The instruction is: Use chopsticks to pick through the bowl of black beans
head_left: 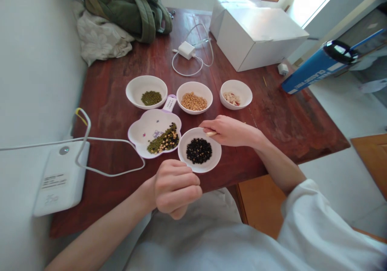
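From the head camera, the right hand (231, 130) pinches a pair of chopsticks (211, 133); only a short pale length shows past the fingers, over the rim of the bowl of black beans (199, 151). That visible end points left and a little toward the person, so the long axis seems to run across the table (281, 117) through the fist, the rest hidden by the hand. The sticks look thin, stiff, light and rather smooth; a hold well back from the tips, as here, should give reach and control.

The left hand (175, 188) is curled into a loose fist at the table's near edge, just below the black beans; whether anything lies inside it cannot be told.

Left of the right fingers sits a flower-shaped dish of mixed beans (157, 136), touching the black-bean bowl. Beyond the fingers stand three white bowls in a row: green beans (151, 97), soybeans (194, 101) and pale kernels (232, 98). The beans are small, hard and round, likely to slip or roll from a careless pinch.
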`<state>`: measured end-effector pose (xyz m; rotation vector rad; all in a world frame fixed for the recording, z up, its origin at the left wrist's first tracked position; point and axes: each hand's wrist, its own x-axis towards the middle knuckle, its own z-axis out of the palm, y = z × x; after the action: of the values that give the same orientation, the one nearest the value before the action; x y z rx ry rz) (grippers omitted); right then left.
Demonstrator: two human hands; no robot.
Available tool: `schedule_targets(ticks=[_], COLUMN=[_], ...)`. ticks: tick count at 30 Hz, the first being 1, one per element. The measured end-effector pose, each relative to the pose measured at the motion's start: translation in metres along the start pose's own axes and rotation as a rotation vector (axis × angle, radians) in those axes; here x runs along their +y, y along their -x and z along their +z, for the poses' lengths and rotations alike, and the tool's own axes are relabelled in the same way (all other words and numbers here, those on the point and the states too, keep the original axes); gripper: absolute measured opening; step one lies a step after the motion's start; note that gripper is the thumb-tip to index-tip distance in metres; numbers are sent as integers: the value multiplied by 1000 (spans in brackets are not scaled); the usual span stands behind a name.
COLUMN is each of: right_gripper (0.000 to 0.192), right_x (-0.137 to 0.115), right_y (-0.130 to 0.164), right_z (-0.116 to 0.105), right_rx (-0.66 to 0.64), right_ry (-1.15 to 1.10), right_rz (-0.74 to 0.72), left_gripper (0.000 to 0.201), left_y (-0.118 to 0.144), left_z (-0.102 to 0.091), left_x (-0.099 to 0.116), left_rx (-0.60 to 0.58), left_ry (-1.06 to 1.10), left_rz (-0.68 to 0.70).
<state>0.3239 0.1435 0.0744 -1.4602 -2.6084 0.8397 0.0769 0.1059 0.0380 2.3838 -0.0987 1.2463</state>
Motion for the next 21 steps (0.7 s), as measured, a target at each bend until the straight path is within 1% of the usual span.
schedule_targets(ticks=[3, 8, 15, 19, 21], right_gripper=[12, 13, 14, 21, 25], right_x=[-1, 0, 0, 2, 3], right_y=[0, 0, -1, 2, 4], right_z=[0, 0, -2, -2, -1], right_rx=[-3, 16, -2, -7, -18], right_ry=[-2, -20, -47, -79, -93], right_rz=[-6, -35, -22, -34, -40], left_gripper=[41, 28, 30, 33, 35], left_y=[-1, -1, -1, -4, -3], left_z=[0, 2, 1, -3, 2], left_x=[0, -4, -4, -4, -1], left_rx=[-14, 2, -4, -6, 5], left_ry=[-5, 17, 15, 29, 59], left_rz=[-25, -30, -50, -38, -16])
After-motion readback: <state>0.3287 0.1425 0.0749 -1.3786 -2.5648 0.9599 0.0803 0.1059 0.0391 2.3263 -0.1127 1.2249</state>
